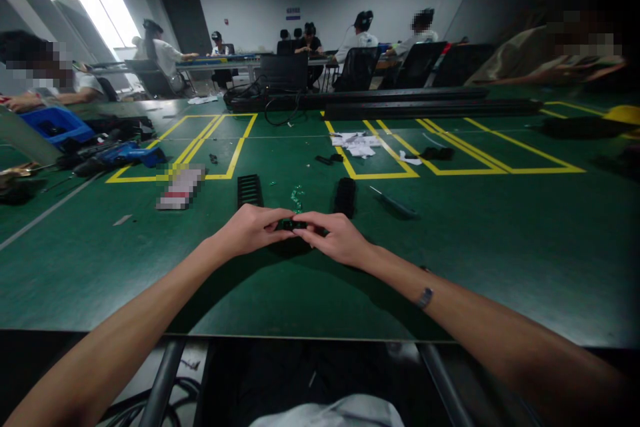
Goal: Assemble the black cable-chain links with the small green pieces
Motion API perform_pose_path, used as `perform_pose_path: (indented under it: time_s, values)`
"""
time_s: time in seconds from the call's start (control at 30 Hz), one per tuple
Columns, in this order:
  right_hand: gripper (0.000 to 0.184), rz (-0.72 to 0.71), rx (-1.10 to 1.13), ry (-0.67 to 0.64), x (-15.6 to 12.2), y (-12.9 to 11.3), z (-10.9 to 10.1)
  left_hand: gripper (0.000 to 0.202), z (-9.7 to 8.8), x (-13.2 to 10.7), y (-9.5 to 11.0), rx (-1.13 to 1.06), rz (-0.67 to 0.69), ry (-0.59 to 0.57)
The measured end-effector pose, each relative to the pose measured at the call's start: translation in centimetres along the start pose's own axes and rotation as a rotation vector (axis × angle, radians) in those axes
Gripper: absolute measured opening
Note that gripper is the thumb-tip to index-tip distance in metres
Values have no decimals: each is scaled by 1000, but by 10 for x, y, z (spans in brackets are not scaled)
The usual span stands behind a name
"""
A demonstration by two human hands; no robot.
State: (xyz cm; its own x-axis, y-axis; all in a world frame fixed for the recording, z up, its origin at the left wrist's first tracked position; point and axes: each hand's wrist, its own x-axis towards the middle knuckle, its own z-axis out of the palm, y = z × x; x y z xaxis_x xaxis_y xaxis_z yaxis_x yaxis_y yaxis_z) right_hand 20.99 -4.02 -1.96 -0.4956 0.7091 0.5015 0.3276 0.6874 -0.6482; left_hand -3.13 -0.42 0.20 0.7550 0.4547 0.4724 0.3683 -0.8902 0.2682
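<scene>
Between my left hand (254, 228) and my right hand (336, 233) is a small black part (294, 225), pinched at both ends by closed fingers just above the green table (320, 300). Its exact kind is too small and dark to make out. Behind my left hand lies a black slotted piece (249, 191). A similar black ribbed block (345, 197) is just behind my right hand. Small shiny green bits (297, 197) are scattered between these two pieces. To the right rests a screwdriver (394, 203) with a dark teal handle.
Left on the table are a blue power drill (123, 156), a blue bin (56, 125) and a pale red-striped packet (182, 187). White paper scraps (356, 143) lie within yellow tape lines. Long black bars (430, 108) run along the back. Several people sit around and beyond.
</scene>
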Motion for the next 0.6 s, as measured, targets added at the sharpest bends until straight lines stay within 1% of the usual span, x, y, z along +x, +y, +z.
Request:
perform_pose_path:
  time_s: [0.1,0.27,0.43,0.6]
  values:
    - [27,5,2,3,0,0,0,38,2,0,1,-7,-15,18]
    - [27,0,15,7,1,-2,-1,38,1,0,2,-4,-38,14]
    - [28,33,26,-18,1,-4,-1,36,0,-1,0,14,-23,-12]
    - [27,31,31,-27,1,-1,-1,34,2,-1,-2,-3,16,19]
